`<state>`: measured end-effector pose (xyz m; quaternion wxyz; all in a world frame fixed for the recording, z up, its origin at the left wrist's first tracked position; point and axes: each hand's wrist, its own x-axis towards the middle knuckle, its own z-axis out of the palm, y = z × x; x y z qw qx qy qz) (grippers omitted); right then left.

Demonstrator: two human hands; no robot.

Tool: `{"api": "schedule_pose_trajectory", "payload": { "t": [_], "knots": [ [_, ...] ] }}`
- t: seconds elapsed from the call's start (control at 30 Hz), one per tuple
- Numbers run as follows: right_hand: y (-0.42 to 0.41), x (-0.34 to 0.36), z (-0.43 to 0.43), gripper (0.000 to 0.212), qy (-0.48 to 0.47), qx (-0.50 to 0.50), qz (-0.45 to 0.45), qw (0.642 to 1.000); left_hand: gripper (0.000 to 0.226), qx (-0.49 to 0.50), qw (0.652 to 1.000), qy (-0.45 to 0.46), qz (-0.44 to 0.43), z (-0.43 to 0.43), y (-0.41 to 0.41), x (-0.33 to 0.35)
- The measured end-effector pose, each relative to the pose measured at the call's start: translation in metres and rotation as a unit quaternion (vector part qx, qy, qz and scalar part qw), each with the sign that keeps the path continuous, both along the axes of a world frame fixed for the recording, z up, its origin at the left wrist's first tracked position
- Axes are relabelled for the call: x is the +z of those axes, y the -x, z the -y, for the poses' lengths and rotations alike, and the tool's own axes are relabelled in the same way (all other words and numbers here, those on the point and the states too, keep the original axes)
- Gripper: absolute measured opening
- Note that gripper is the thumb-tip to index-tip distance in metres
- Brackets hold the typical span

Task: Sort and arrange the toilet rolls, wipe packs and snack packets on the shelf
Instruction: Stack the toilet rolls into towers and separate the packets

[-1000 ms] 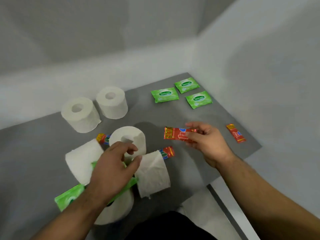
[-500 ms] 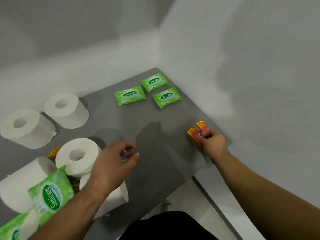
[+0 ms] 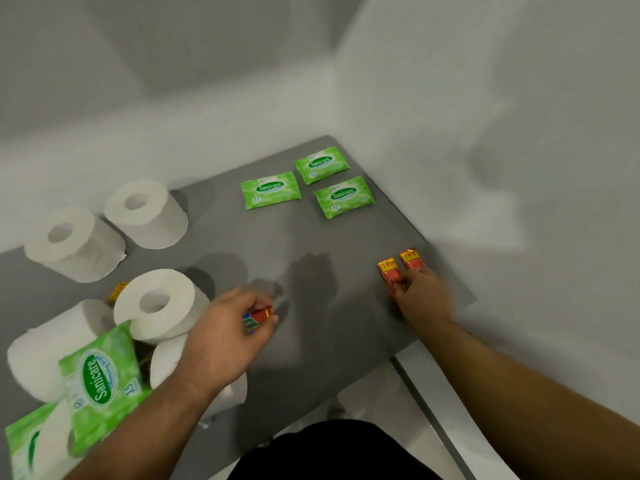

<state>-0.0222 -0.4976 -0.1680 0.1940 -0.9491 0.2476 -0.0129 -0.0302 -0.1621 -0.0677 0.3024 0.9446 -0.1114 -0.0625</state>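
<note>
On the grey shelf, my right hand pinches a red snack packet lying flat beside a second red packet near the right edge. My left hand is closed on another red snack packet, held just above the shelf's middle. Three green wipe packs lie flat at the back right. Two toilet rolls stand at the back left. Several more rolls are heaped at the front left, with a green wipe pack on top and a snack packet partly hidden behind.
White walls close the shelf at the back and right. Another green wipe pack pokes out at the bottom left corner. The shelf's front edge runs diagonally, with a pale floor and a metal rail below it.
My right hand carried its red packet to the right edge and set it beside the other one. My left hand left the roll heap with a red packet. The view has shifted right.
</note>
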Motion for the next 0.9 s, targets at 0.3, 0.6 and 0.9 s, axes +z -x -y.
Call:
{"api": "schedule_pose_trajectory", "payload": {
  "t": [0.3,0.6,0.9],
  "knots": [
    [-0.001,0.008,-0.03,0.011,-0.048,0.067,0.098,0.992,0.028,0.026,0.999,-0.026,0.023,-0.034,0.019,0.006],
    [-0.001,0.033,-0.132,0.005,-0.118,0.196,0.094,0.969,0.109,-0.062,0.975,-0.204,-0.068,-0.092,0.042,0.011],
    [0.004,0.08,-0.224,0.004,-0.201,0.221,0.083,0.951,0.114,-0.09,0.971,-0.219,-0.027,-0.095,0.034,-0.004]
  ]
}}
